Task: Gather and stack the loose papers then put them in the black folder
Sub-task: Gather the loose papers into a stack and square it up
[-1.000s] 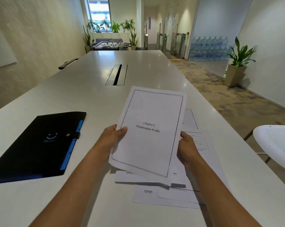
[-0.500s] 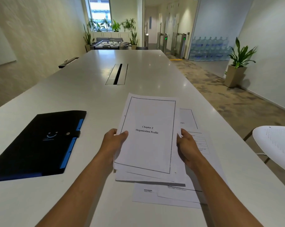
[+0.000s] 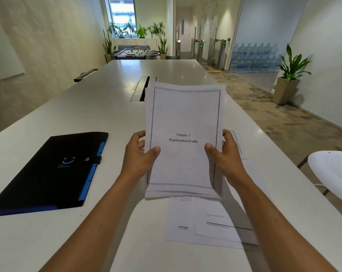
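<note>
Both hands hold a partial stack of papers upright over the desk; folder off to the left, closed.

Left hand and right hand grip the paper stack by its side edges, thumbs on the front sheet, long axis vertical, bottom edge uneven and looks just above the desk. More loose sheets lie flat on the desk right below and toward the right, some overlapped, one partly hidden behind the right hand. Black folder lies flat well to the left of the hands, snap tab looks fastened, long axis angled away to the upper right, blue edge facing the stack. Left hand is the nearer one to the folder. Gathering looks unfinished: remaining sheets likely go first, then the folder needs opening.
</note>
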Demonstrator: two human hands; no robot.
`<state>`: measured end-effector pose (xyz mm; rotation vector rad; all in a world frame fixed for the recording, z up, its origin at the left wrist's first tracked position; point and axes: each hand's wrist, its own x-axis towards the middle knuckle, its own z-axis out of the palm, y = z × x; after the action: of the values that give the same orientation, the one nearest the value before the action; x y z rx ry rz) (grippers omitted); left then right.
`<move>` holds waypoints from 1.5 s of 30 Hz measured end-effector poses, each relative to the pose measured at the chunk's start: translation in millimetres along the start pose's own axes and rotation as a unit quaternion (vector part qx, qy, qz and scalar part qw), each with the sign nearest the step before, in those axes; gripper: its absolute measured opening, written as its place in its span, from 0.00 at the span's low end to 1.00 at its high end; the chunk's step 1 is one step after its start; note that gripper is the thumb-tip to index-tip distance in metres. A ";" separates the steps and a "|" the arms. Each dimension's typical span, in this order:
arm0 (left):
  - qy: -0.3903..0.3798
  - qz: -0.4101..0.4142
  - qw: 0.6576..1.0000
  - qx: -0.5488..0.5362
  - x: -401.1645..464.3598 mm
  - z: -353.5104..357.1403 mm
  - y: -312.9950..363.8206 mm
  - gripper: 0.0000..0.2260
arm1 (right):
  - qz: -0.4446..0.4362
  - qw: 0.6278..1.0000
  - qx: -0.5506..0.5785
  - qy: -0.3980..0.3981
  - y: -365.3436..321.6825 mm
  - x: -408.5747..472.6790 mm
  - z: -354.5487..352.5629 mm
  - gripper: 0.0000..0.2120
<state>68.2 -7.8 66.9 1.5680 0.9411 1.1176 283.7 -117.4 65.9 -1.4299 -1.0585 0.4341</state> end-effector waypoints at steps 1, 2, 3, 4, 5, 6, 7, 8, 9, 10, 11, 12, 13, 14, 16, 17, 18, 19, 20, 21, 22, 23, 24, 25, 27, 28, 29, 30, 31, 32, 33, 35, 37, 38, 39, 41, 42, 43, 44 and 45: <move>0.001 0.026 1.000 -0.007 2.0 -0.7 7.2 0.22 | -0.024 1.000 0.002 0.009 -8.5 3.4 0.1 0.15; 0.003 0.051 0.999 -0.013 3.6 -1.1 14.5 0.22 | -0.046 0.999 0.004 0.018 -16.4 6.0 0.4 0.15; 0.009 0.072 0.997 -0.019 5.3 -1.3 20.5 0.22 | -0.064 0.997 0.005 0.029 -23.5 8.1 0.6 0.16; 0.015 0.091 0.995 -0.022 6.6 -1.2 25.9 0.22 | -0.078 0.996 0.010 0.038 -29.7 9.8 1.1 0.17; 0.022 0.108 0.994 -0.022 7.3 -0.8 29.8 0.23 | -0.087 0.995 0.019 0.044 -33.4 10.2 1.6 0.17; 0.025 0.121 0.992 -0.021 7.5 0.1 32.3 0.23 | -0.093 0.994 0.028 0.049 -34.9 9.2 2.4 0.17; 0.026 0.129 0.991 -0.022 7.1 1.2 32.4 0.24 | -0.095 0.994 0.031 0.052 -34.1 7.1 3.7 0.18; 0.024 0.129 0.991 -0.024 5.9 2.6 30.4 0.25 | -0.090 0.994 0.025 0.053 -30.9 4.5 5.1 0.20; 0.022 0.123 0.992 -0.022 4.1 4.3 26.6 0.26 | -0.081 0.995 0.018 0.055 -25.9 1.4 6.8 0.23; 0.022 0.116 0.993 -0.017 1.9 6.2 21.7 0.26 | -0.069 0.996 0.013 0.056 -20.4 -2.1 9.1 0.23; 0.023 0.107 0.994 -0.011 -0.2 8.2 16.4 0.27 | -0.058 0.997 0.011 0.057 -15.3 -5.4 11.7 0.23; 0.023 0.098 0.995 -0.009 -1.7 10.4 11.1 0.27 | -0.048 0.997 0.009 0.059 -10.6 -8.6 14.5 0.23; 0.024 0.089 0.996 -0.009 -2.8 12.6 6.6 0.27 | -0.041 0.997 0.007 0.062 -6.6 -11.0 17.3 0.23; 0.025 0.082 0.996 -0.014 -3.1 14.7 3.1 0.26 | -0.036 0.997 0.004 0.066 -3.5 -12.6 19.6 0.23; 0.024 0.070 0.997 -0.028 -3.6 19.0 -1.7 0.24 | -0.029 0.997 0.006 0.070 0.4 -13.8 23.1 0.23; 0.024 0.065 0.997 -0.030 -3.9 21.1 -2.9 0.23 | -0.026 0.997 0.009 0.071 1.2 -13.8 23.9 0.22; 0.026 0.061 0.997 -0.030 -4.0 22.7 -3.8 0.23 | -0.025 0.997 0.013 0.068 1.3 -13.5 24.2 0.22; 0.029 0.060 0.997 -0.030 -3.9 23.8 -4.3 0.22 | -0.027 0.998 0.014 0.062 0.9 -13.2 23.9 0.22; 0.032 0.059 0.997 -0.031 -3.5 24.3 -4.4 0.20 | -0.030 0.998 0.009 0.052 0.1 -13.2 23.0 0.22; 0.034 0.059 0.997 -0.032 -2.6 24.1 -4.8 0.18 | -0.032 0.999 0.000 0.036 -0.7 -13.4 21.6 0.22; 0.036 0.060 0.997 -0.033 -1.1 23.3 -5.5 0.16 | -0.031 0.999 -0.011 0.015 -1.6 -14.1 19.6 0.23; 0.036 0.059 0.997 -0.035 0.4 22.3 -6.0 0.14 | -0.025 0.999 -0.020 -0.007 -2.5 -14.5 17.4 0.23; 0.035 0.056 0.997 -0.039 2.1 21.0 -6.4 0.13 | -0.016 0.999 -0.028 -0.023 -3.1 -14.9 14.4 0.23; 0.034 0.052 0.997 -0.046 3.7 19.6 -6.4 0.11 | -0.005 0.999 -0.036 -0.029 -3.8 -15.2 10.8 0.23; 0.035 0.042 0.997 -0.062 6.3 17.9 -6.4 0.10 | 0.020 0.998 -0.062 -0.001 -2.6 -15.6 -0.1 0.25; 0.038 0.039 0.996 -0.068 7.1 17.5 -6.5 0.10 | 0.037 0.995 -0.083 0.033 -0.1 -15.7 -7.6 0.25; 0.043 0.033 0.995 -0.079 7.4 17.6 -6.8 0.10 | 0.058 0.990 -0.111 0.068 3.7 -16.6 -16.2 0.25; 0.047 0.023 0.994 -0.099 7.7 18.1 -7.6 0.10 | 0.083 0.982 -0.143 0.094 8.4 -18.3 -25.4 0.25; 0.050 0.009 0.991 -0.124 8.5 18.5 -8.8 0.10 | 0.110 0.972 -0.177 0.104 13.3 -20.6 -34.5 0.26; 0.049 -0.006 0.989 -0.142 9.8 18.2 -11.1 0.10 | 0.139 0.960 -0.219 0.102 18.3 -23.5 -43.0 0.29; 0.043 -0.022 0.987 -0.153 11.4 17.7 -14.3 0.10 | 0.166 0.944 -0.268 0.095 22.6 -26.9 -50.6 0.31; 0.027 -0.064 0.985 -0.159 15.0 15.6 -24.3 0.09 | 0.213 0.899 -0.375 0.081 29.2 -33.8 -62.9 0.37; 0.014 -0.106 0.984 -0.144 18.3 13.2 -38.2 0.11 | 0.255 0.854 -0.449 0.066 33.7 -40.0 -71.9 0.43; 0.009 -0.123 0.984 -0.132 19.4 12.8 -45.8 0.12 | 0.274 0.839 -0.466 0.057 35.1 -42.3 -75.5 0.46; 0.004 -0.138 0.983 -0.119 20.0 12.8 -53.2 0.14 | 0.288 0.831 -0.474 0.049 36.2 -43.7 -78.0 0.47; -0.003 -0.163 0.982 -0.095 20.1 14.1 -65.6 0.14 | 0.306 0.825 -0.475 0.035 37.4 -44.7 -80.4 0.49; -0.005 -0.176 0.981 -0.085 20.2 15.0 -71.1 0.13 | 0.313 0.824 -0.472 0.029 37.5 -44.8 -80.4 0.50; -0.009 -0.187 0.979 -0.077 20.6 16.0 -75.8 0.13 | 0.319 0.824 -0.468 0.023 37.5 -44.8 -80.0 0.50; -0.017 -0.194 0.978 -0.069 20.9 16.7 -80.4 0.12 | 0.323 0.823 -0.467 0.017 37.8 -45.2 -79.4 0.50; -0.026 -0.199 0.978 -0.061 20.8 17.4 -83.6 0.12 | 0.325 0.821 -0.470 0.012 38.3 -45.6 -78.8 0.49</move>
<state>86.0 27.5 -11.6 1.2350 1.0724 0.8293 335.8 -193.3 30.3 -2.7114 -0.7336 0.3713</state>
